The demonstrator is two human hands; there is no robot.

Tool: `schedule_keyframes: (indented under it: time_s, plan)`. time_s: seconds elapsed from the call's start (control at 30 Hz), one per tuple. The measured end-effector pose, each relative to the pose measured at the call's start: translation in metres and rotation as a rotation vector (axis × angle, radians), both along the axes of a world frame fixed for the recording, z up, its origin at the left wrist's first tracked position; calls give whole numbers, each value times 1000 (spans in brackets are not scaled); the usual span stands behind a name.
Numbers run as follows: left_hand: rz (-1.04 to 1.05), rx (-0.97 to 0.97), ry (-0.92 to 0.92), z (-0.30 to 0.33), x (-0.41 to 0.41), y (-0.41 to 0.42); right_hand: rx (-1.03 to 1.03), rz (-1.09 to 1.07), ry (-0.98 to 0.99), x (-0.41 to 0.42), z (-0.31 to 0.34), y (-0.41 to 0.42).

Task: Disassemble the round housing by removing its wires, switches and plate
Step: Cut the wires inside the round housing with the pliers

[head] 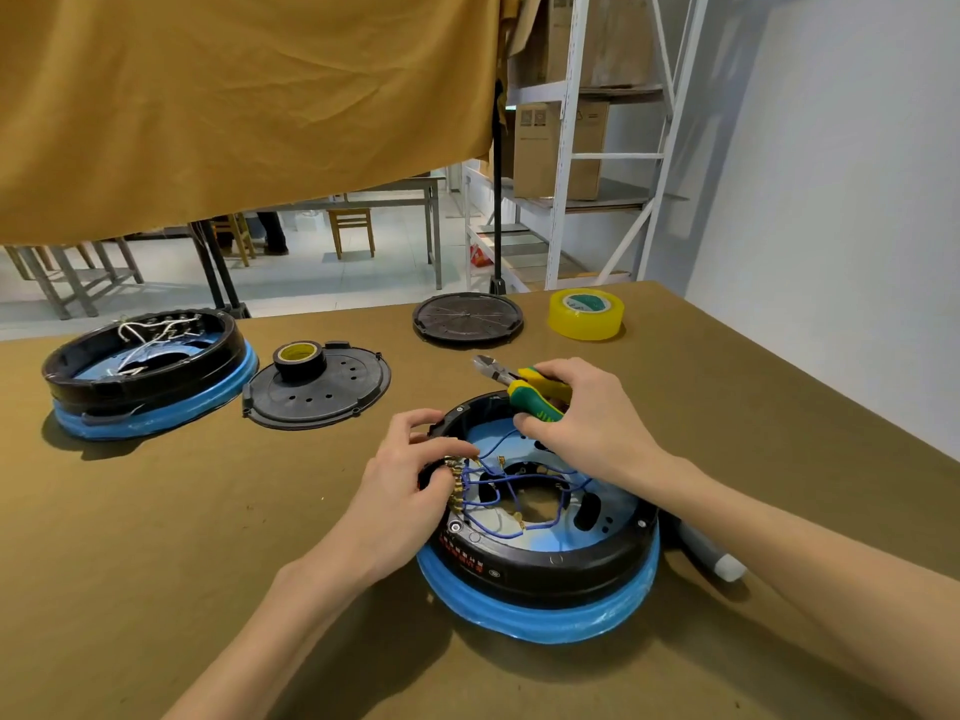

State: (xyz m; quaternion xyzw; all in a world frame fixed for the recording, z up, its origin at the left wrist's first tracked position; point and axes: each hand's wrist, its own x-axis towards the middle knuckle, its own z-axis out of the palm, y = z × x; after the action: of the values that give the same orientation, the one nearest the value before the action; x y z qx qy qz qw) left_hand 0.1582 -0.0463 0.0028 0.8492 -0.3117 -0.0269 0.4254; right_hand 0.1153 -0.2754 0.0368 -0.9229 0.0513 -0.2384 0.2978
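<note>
Two hands work at the housing (540,553), a black ring on a blue base that sits nearest on the bench (156,537). Blue wires (498,485) loop across its open inside, some ending in brass terminals. The left hand (410,491) lies over the housing's left rim, its fingers (452,449) curled around the rim beside the row of brass terminals (458,485). The right hand (587,413) reaches over the far rim, fingers clamped on the green-and-yellow handles of a pair of cutters (524,387) whose tips point left, away from the wires. A grey and white tube-like thing (711,556) lies just right of the housing. Further back, a black plate (319,389) carries a roll of black tape (300,358). A second housing (145,371) with white wires stands at far left. Beyond lie a ribbed black disc (467,319) and a yellow tape roll (587,313).
</note>
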Motion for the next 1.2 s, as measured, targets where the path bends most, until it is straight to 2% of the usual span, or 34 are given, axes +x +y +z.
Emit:
schedule_keyframes:
  time_s: [0.2,0.33,0.4,0.5,0.77,1.07,1.2]
  plan:
    - [0,-214,-33,-12,-5,12,-164,223,158,-18,21,-4]
    - [39,-284,-14,-23,-5,12,-527,329,381,-27,45,8]
    - [58,-283,-26,-26,-7,10,-665,336,400,-27,52,17]
    - [50,-287,-3,-28,-9,9,-767,324,403,-27,65,28]
    - [51,-240,-24,-29,-7,9,-932,273,447,-22,85,42]
    - [47,-213,-53,-31,-4,10,-1027,335,508,-15,97,54]
    - [44,-211,-48,-32,-4,10,-1089,368,468,-10,98,59]
